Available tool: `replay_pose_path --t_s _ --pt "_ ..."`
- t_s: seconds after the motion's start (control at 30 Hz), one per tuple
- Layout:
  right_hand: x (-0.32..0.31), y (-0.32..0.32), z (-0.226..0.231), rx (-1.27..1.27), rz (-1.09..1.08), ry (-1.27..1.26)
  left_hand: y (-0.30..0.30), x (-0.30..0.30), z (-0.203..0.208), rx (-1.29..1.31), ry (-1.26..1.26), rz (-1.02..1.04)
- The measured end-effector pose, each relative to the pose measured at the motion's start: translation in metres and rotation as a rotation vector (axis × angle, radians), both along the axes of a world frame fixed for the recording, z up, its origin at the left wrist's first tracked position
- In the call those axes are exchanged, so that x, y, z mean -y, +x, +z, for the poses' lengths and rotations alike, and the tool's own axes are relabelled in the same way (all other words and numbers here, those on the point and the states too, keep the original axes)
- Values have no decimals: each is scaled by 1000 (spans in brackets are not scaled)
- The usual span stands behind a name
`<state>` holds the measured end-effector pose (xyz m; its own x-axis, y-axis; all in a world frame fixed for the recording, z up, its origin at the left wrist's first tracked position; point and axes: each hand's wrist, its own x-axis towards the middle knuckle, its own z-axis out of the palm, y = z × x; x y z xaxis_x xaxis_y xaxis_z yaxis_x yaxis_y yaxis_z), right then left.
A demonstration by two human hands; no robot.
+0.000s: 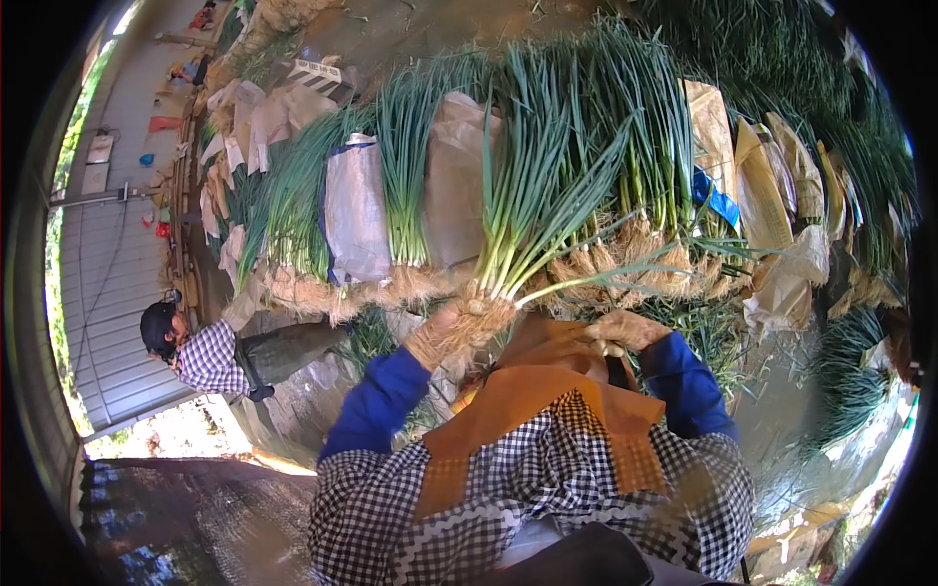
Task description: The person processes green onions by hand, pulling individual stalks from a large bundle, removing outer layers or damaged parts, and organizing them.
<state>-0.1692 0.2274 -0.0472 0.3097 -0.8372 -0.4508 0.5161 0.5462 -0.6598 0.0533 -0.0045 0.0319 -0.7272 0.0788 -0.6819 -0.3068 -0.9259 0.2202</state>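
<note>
A bunch of green onions point(508, 244) stands upright in front of me, its white stems and tangled roots at the bottom and its long green leaves fanned away from me. My left hand point(437, 335) is closed around its root end. One loose stalk splays out to the right from the bunch. My right hand point(630, 330) is beside the orange apron point(547, 354), under that loose stalk. Its fingers are curled inward, and what they hold, if anything, cannot be made out.
Beyond my hands, more green onions point(405, 176) stand in a long row, with sacks point(358, 210) between them. Crumpled sacks point(787, 273) and loose leaves lie at the right. Another person point(210, 352) in a checked shirt and dark cap works at the left.
</note>
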Motion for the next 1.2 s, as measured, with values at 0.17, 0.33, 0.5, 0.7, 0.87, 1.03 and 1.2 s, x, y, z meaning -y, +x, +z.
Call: replay_pose_path --t_s 0.17,0.33,0.5,0.7,0.87,1.03,1.2 --pt "-49 -34 -43 -330 -114 397 7 56 98 -314 -7 142" --pt "-42 -21 -62 -349 -221 472 -3 126 200 -676 -172 279" --pt "-16 5 -58 -407 -149 439 -7 187 239 -685 -416 403" --pt "-15 15 -62 -326 -149 497 18 249 166 -357 -789 402" --pt "-59 30 -64 -521 -145 688 41 253 -11 -259 -584 306" --pt "-161 49 -80 -735 160 655 100 208 -192 169 -558 47" --pt "-291 42 -85 -1010 423 1175 124 147 -283 496 -635 6"
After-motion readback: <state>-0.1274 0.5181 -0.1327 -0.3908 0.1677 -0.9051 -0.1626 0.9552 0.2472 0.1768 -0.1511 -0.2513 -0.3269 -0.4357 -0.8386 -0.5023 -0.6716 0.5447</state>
